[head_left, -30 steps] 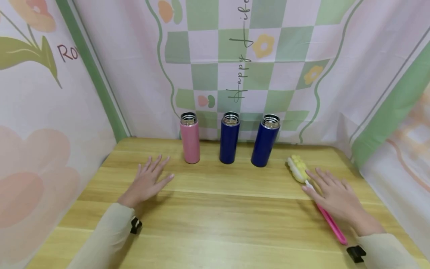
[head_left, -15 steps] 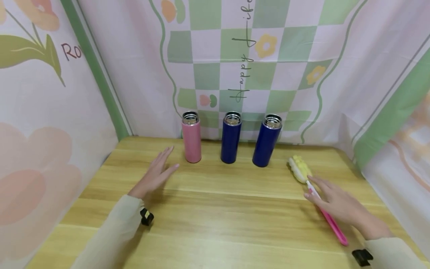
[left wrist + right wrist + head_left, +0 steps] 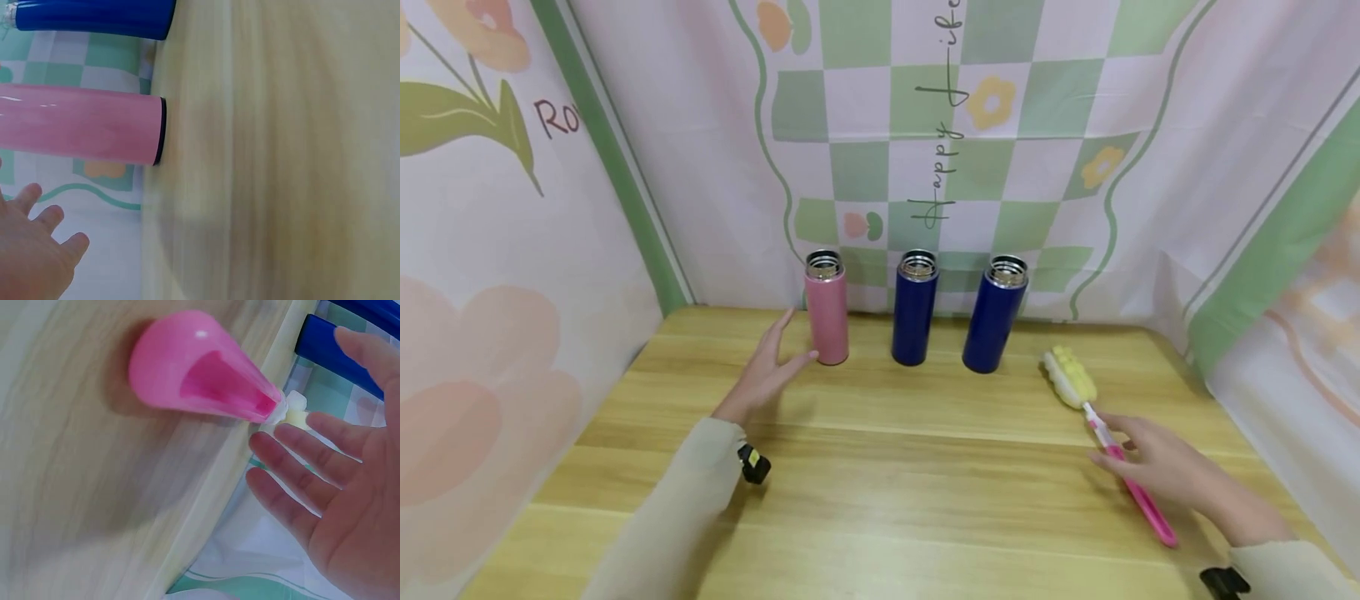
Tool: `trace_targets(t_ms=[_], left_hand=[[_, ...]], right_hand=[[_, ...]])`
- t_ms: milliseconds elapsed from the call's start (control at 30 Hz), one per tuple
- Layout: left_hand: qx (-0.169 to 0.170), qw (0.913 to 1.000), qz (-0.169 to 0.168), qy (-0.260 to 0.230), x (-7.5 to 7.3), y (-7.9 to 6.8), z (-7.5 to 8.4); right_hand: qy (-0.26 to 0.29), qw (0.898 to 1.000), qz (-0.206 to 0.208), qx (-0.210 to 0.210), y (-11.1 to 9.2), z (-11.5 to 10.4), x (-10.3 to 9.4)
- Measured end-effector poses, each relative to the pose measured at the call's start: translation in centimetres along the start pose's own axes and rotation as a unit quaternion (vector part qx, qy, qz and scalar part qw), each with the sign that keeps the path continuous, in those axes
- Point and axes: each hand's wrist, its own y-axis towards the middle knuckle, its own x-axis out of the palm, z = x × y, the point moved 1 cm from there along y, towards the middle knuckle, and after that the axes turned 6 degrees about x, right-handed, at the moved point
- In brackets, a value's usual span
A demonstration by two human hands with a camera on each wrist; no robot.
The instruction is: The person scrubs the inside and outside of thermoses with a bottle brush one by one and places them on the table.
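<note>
A pink bottle (image 3: 827,317), lidless with a steel neck, stands at the left of a row with two dark blue ones. My left hand (image 3: 763,375) is just left of it, thumb and fingers spread around its near side; in the left wrist view a gap separates the fingertips (image 3: 76,242) from the pink wall. On the right lies a bottle brush (image 3: 1138,500) with a pink handle and a yellow-and-white sponge head. My right hand (image 3: 1172,467) hovers over the handle, fingers loosely bent. The right wrist view shows those fingers (image 3: 306,465) apart from the handle.
The middle blue bottle (image 3: 913,321) and the right blue bottle (image 3: 995,325) stand upright near the back edge of the wooden table (image 3: 880,508). A patterned curtain (image 3: 925,133) hangs right behind them, and more cloth encloses both sides.
My left hand has moved right and forward to the pink bottle, turning thumb up. My right hand has drawn back slightly along the brush, its fingers bending more. Bottles and brush have stayed put.
</note>
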Motion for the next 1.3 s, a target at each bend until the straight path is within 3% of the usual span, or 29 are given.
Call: trace_targets(t_ms=[333,667,1000,1300], left_hand=[[-0.02,0.9984,0.031,-0.042,0.8,2.6,0.4],[-0.027,0.9933,0.06,-0.095,1.8,4.5,0.8],[-0.038,0.9853,0.104,-0.13,3.1,6.1,0.8],[-0.026,0.9794,0.124,-0.158,4.2,7.4,0.7]], right_hand=[[-0.054,0.999,-0.002,0.001,-0.7,0.7,0.0],[-0.003,0.997,-0.045,0.061,-1.8,0.7,0.3],[-0.054,0.997,-0.036,0.05,-2.0,1.0,0.6],[-0.043,0.996,-0.032,0.066,-2.0,1.3,0.8]])
